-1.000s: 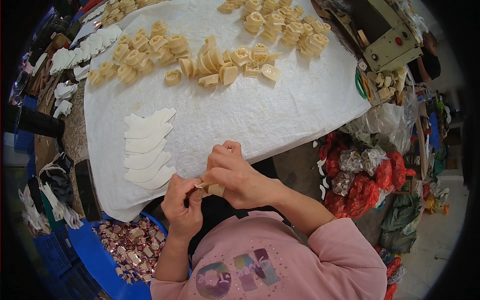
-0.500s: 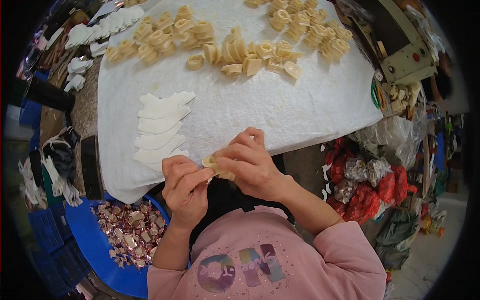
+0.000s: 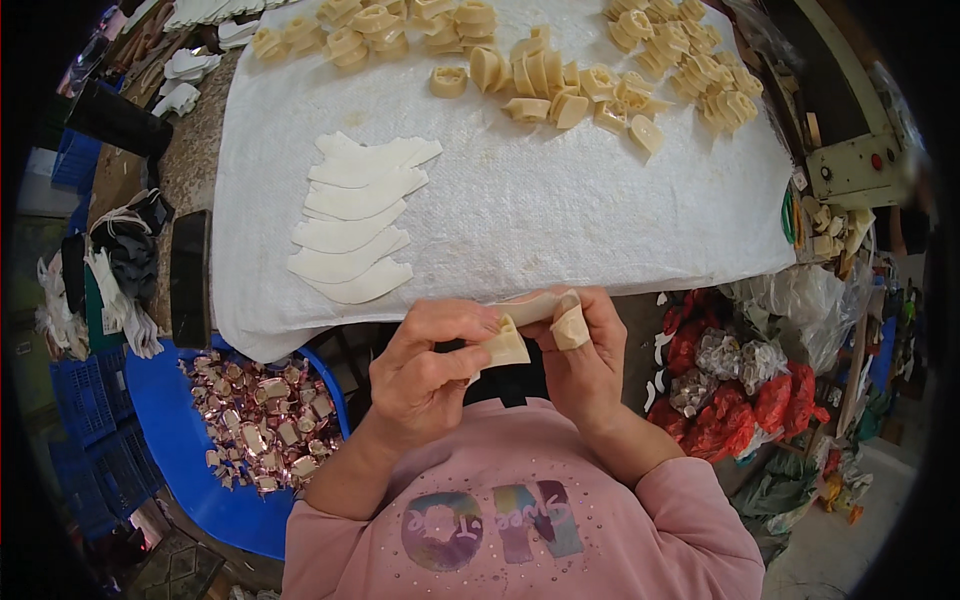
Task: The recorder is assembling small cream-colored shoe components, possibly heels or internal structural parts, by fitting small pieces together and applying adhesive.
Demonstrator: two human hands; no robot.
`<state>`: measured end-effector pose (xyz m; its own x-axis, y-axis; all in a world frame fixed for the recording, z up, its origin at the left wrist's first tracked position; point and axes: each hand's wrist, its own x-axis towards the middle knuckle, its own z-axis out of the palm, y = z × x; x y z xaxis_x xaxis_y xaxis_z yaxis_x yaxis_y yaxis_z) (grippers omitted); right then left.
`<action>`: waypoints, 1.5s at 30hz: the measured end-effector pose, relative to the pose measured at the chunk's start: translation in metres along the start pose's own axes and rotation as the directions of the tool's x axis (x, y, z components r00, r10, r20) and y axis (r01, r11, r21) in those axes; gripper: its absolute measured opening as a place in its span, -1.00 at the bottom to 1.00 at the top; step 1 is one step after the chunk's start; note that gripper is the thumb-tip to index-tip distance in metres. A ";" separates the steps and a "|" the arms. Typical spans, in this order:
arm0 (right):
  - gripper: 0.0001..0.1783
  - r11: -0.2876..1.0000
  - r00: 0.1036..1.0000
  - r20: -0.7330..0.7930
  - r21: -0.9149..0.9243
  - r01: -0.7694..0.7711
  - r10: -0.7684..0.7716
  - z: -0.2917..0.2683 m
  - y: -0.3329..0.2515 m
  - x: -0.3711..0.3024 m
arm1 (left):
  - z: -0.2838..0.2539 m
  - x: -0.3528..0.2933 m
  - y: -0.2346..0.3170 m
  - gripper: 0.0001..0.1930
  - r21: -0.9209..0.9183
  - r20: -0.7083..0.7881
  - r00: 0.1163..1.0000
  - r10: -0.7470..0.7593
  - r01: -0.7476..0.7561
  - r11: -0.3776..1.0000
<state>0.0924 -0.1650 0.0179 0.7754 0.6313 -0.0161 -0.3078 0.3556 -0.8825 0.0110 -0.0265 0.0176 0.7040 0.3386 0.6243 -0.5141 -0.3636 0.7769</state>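
Both hands met at the counter's (image 3: 200,150) near edge, fingers curled inward, forearms rising from six o'clock. Left hand (image 3: 425,365) pinched a folded cream strip (image 3: 505,345) between thumb and forefingers; right hand (image 3: 585,355) gripped the same strip's other end, bent around its fingertips. At eleven o'clock from the hands lay five flat white cut pieces (image 3: 355,220) in a fanned stack on the white cloth (image 3: 560,210). Folded cream pieces (image 3: 545,75) crowded the twelve o'clock edge, too many to count. One blue tub (image 3: 175,440) of pink-wrapped pieces sat at eight o'clock.

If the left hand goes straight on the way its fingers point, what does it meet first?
Probably the right hand: the left hand points right, across the cream strip that both hold. Depth is unclear.
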 end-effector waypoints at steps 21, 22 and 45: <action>-0.74 0.877 0.944 0.265 -0.479 -0.050 0.199 -0.018 -0.022 0.028 | 0.000 -0.007 -0.002 -0.88 -0.072 -0.059 0.902 -0.429 0.424 0.903; -0.71 0.935 0.937 0.233 -0.305 -0.183 0.260 -0.018 -0.023 0.033 | 0.003 -0.005 0.000 -0.87 -0.202 -0.079 0.877 -0.473 0.451 0.869; -0.75 0.919 0.906 0.423 -0.350 0.183 -0.019 -0.015 -0.007 0.042 | 0.015 0.007 0.009 -0.89 -0.416 -0.138 0.773 -0.619 0.522 0.745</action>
<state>0.1354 -0.1508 0.0164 0.4746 0.8568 0.2014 0.0519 0.2012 -0.9782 0.0185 -0.0402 0.0274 0.7946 0.6069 0.0127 -0.2191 0.2671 0.9384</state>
